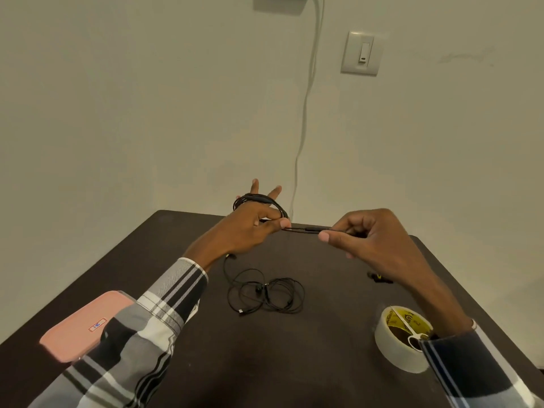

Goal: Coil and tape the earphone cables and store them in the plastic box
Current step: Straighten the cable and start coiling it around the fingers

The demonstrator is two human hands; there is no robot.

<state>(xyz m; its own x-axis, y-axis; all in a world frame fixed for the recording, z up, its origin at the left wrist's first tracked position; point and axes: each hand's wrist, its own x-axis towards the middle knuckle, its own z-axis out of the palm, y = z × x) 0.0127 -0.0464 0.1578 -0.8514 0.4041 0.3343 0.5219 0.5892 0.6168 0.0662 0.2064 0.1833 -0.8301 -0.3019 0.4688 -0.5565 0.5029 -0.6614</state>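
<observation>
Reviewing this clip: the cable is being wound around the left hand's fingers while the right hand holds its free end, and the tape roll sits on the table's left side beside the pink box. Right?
Not quite. The head view shows the tape roll on the table's right side, near the right hand's sleeve; the pink box lies on the left. The cable around the left hand is correct.

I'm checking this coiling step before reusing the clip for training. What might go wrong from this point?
1. The coil is looped around the left hand's spread fingers; it may spring open when slid off before taping.
2. The right hand pinches the taut cable end, so pulling harder might strain the inline piece.
3. The tape roll sits under the right sleeve and could be knocked; the loose earphone on the table may snag.
</observation>
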